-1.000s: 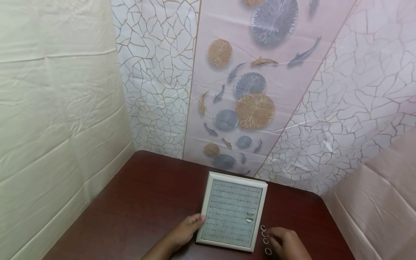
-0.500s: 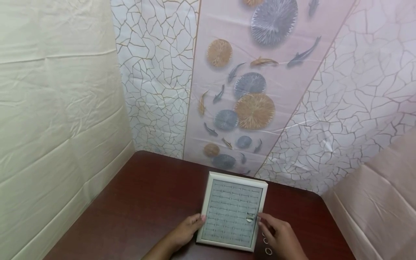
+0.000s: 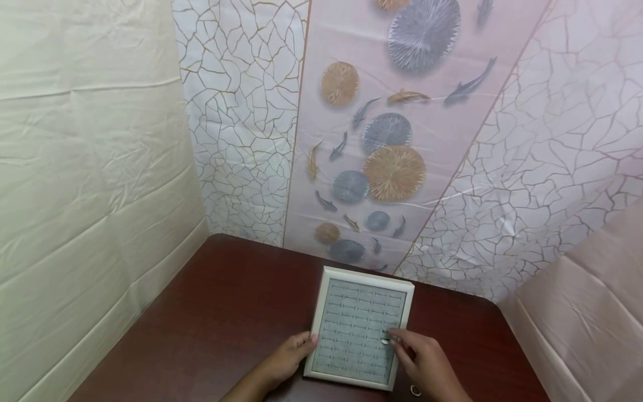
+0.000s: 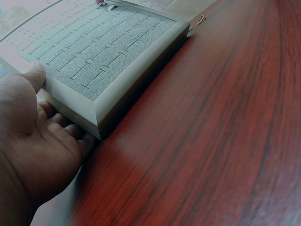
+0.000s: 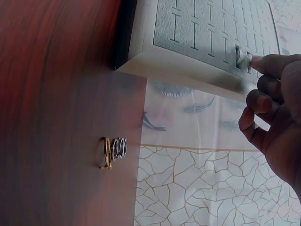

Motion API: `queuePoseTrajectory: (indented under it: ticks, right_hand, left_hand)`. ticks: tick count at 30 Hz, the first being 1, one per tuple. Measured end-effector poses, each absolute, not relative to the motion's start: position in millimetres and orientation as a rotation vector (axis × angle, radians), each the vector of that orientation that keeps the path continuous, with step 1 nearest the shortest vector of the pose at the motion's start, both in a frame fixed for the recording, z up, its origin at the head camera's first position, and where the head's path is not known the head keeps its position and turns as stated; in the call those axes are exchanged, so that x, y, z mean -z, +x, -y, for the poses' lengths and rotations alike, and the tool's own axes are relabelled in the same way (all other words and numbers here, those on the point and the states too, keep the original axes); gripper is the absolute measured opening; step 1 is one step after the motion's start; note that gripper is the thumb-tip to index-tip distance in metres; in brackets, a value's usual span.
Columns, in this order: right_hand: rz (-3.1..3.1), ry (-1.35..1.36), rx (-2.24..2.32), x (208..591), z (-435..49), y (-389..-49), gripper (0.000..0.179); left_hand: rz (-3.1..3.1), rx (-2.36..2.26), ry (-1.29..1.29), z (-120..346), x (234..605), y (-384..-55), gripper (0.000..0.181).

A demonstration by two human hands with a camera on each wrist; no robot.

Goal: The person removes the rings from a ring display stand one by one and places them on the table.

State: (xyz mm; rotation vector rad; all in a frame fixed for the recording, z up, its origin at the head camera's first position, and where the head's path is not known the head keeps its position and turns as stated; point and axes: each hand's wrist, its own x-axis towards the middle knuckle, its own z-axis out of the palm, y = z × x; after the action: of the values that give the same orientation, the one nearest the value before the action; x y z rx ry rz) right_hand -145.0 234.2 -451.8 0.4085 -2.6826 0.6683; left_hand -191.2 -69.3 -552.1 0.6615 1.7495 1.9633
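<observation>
A cream-framed ring display tray (image 3: 360,326) with a grey slotted pad stands tilted on the dark red table. My left hand (image 3: 290,357) grips its left edge, thumb on the frame's face and fingers underneath in the left wrist view. My right hand (image 3: 424,357) reaches over the tray's right edge. Its fingertips are at a silver ring (image 5: 249,62) in the pad and appear to pinch it; the fingers partly cover it. Right beside it another ring (image 5: 240,57) sits in its slot.
Several loose silver rings (image 5: 120,147) and a gold-coloured ring (image 5: 107,153) stand in a row on the table (image 3: 241,301), right of the tray. Behind the table hangs a patterned cloth (image 3: 346,139), and a cream cloth (image 3: 100,167) drapes the left side.
My right hand has moved from the loose rings up and left to the rings in the pad. My left hand keeps its grip on the tray.
</observation>
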Motion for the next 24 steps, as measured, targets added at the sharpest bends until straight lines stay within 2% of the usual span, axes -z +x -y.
queuePoseTrajectory:
  ticks: [6,12,24]
  right_hand:
    - [2.608,0.427,-0.582,454.0,-230.3,-151.4,0.013]
    - [2.735,0.283,-0.610,451.9,-225.0,-151.3,0.017]
    - [2.831,0.260,-0.654,451.6,-225.8,-146.2,0.015]
  left_hand:
    - [-1.753,-1.953,0.666,70.1,550.8,-191.9,0.046]
    - [-1.810,-1.917,0.669,71.6,549.1,-190.3,0.046]
    - [-1.848,-1.897,0.625,72.5,546.8,-188.9,0.047]
